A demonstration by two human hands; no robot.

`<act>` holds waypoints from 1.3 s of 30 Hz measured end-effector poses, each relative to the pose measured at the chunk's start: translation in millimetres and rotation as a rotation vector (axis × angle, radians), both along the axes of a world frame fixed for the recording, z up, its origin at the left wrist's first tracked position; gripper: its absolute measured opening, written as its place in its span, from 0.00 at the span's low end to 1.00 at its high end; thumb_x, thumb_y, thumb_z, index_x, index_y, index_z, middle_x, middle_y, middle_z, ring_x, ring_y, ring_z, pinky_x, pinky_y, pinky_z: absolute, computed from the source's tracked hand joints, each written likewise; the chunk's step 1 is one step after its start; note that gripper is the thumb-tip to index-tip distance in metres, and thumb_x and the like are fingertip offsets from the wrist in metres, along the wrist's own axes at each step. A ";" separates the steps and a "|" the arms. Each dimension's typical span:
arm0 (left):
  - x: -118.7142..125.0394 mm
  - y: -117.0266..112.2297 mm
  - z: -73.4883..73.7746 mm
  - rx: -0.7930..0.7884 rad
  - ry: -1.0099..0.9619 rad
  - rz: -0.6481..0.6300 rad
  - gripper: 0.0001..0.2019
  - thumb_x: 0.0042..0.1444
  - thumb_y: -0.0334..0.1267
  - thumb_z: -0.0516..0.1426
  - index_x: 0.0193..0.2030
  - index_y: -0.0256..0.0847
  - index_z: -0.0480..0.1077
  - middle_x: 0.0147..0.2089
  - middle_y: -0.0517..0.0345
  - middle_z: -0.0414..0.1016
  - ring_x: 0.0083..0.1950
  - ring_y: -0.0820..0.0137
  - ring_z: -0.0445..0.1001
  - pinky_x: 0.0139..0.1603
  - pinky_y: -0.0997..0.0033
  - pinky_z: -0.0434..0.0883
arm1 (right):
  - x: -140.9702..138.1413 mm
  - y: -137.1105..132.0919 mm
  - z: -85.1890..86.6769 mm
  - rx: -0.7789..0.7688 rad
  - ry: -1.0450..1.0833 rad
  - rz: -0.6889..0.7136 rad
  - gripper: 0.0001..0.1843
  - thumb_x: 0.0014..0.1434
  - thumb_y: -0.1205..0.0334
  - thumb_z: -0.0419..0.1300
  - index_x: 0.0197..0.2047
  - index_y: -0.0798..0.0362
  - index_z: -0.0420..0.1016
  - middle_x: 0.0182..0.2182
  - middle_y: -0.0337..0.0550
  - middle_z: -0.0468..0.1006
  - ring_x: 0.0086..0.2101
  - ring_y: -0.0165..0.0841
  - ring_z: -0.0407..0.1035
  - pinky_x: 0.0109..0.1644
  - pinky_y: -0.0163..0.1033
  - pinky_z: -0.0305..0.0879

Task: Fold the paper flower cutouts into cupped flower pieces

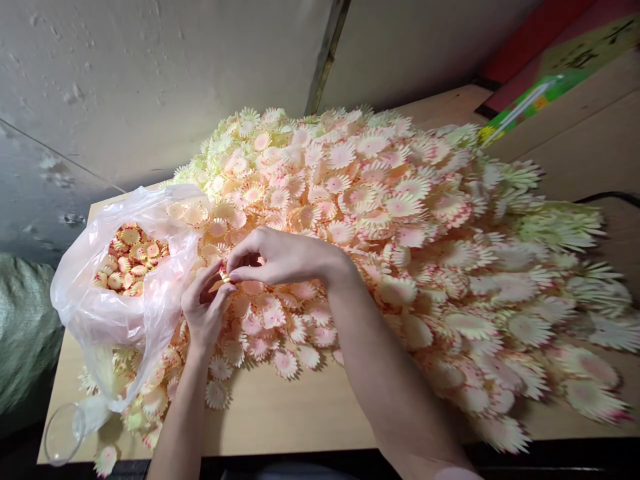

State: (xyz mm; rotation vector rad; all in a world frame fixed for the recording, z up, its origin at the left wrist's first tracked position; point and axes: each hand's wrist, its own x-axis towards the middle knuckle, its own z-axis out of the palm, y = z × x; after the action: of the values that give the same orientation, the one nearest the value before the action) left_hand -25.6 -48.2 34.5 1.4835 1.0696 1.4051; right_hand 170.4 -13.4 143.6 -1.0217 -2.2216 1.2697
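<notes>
My left hand point(204, 308) and my right hand point(273, 257) meet above the left part of a big heap of artificial flower petal discs point(340, 157). Between their fingertips is a small yellowish petal piece point(225, 273) with a red edge, partly covered by the fingers. Both hands pinch at it. The discs are cream and pale pink with fringed, red-tipped edges. Left of my hands stands an opened clear plastic bag point(75, 283), holding many small curled petal pieces point(131, 257) in yellow and red.
The heap spreads over most of the wooden table point(295, 417). A clear plastic cup point(64, 433) lies near the front left corner. A green sack point(25, 333) stands beyond the left edge. Behind are a grey wall point(175, 80) and, at right, a cardboard panel point(565, 120).
</notes>
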 end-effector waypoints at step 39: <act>0.7 1.1 2.7 -0.038 0.022 0.161 0.21 0.51 0.46 0.68 0.51 0.41 0.79 0.45 0.51 0.83 0.41 0.67 0.82 0.43 0.71 0.80 | 1.7 12.2 -17.0 -0.167 0.158 0.070 0.19 0.53 0.48 0.68 0.32 0.58 0.76 0.28 0.41 0.76 0.29 0.28 0.67 0.33 0.35 0.62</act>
State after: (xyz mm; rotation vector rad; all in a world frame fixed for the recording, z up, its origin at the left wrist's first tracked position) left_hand -24.9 -47.1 37.2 1.4151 1.2460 1.4732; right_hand 172.1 -1.1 126.6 -0.8742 -2.0765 1.5332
